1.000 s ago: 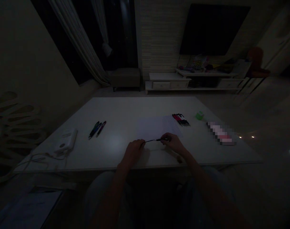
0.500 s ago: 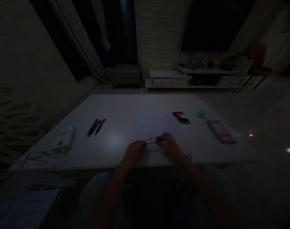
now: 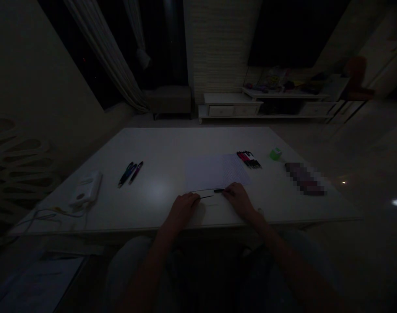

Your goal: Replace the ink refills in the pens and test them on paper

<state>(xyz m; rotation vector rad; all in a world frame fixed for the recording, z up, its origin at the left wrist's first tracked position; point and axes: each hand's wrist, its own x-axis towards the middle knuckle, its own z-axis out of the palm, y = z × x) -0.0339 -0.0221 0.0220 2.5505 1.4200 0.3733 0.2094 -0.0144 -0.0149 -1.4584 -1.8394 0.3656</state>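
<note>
My left hand [image 3: 184,208] is closed near the front edge of the table [image 3: 165,143]. From its fingertips a thin dark pen refill [image 3: 206,197] points right. My right hand [image 3: 239,199] pinches a black pen barrel [image 3: 219,190] that sticks out to the left. A small gap separates the refill's tip from the barrel. Just beyond both hands lies a sheet of paper [image 3: 205,171], its right part covered with fine lines. Right of the paper is a row of black and red pens [image 3: 248,160].
Several pens [image 3: 130,173] lie at the left. Farther left sits a white box [image 3: 86,189] with cables. A green cube-shaped item [image 3: 275,153] and a blurred-out pinkish object [image 3: 305,179] are at the right. The room is dim.
My right hand has moved slightly right with the barrel, away from the refill. The refill's tip, earlier close to the right fingers, now shows free. The left hand has barely moved.
</note>
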